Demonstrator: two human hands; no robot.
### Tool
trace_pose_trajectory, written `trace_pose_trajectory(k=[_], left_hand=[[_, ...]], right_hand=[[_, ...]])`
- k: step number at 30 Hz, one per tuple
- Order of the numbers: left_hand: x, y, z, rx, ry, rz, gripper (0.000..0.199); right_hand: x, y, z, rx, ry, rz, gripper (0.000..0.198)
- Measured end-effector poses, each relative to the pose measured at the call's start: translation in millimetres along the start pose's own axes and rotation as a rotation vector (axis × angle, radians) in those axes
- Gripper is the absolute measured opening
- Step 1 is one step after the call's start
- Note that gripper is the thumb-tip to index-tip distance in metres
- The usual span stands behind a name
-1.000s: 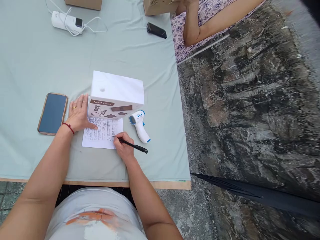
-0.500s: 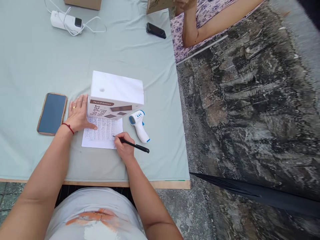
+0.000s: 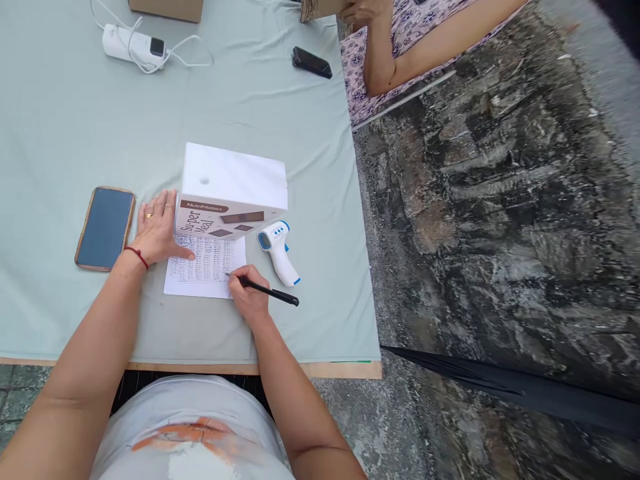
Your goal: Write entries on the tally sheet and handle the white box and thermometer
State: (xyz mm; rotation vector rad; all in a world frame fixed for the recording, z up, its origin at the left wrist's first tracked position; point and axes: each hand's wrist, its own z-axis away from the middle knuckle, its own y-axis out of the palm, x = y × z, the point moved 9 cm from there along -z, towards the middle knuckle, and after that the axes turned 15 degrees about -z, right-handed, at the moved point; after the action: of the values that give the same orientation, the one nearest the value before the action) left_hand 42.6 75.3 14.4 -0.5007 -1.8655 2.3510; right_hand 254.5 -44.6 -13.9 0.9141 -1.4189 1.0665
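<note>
Holding black pen (image 3: 270,291) at written sheet (image 3: 197,287) by table's (image 3: 320,333) near edge.
Pinching with curled right hand (image 3: 250,301); laying left hand (image 3: 156,230) flat, straight-fingered, across sheet's left edge, just beside white box (image 3: 235,175).

On the counter (image 3: 345,371), the paper (image 3: 213,263) lies in front of the box (image 3: 234,175), with the phone (image 3: 105,229) to its left and the thermometer (image 3: 280,253) to its right. Well behind the box, a corded device (image 3: 120,43) lies left, an oblong device (image 3: 312,62) right.

The pen (image 3: 271,291) edged right and the rightmost cardboard box (image 3: 319,8) shifted away
</note>
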Motion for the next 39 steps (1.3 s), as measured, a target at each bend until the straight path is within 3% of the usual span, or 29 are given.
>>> trace_pose_trajectory(k=[39], left_hand=[[0.6, -0.5, 0.6, 0.001, 0.003, 0.025, 0.141]], right_hand=[[-0.7, -7.4, 0.2, -0.080, -0.016, -0.001, 0.011]])
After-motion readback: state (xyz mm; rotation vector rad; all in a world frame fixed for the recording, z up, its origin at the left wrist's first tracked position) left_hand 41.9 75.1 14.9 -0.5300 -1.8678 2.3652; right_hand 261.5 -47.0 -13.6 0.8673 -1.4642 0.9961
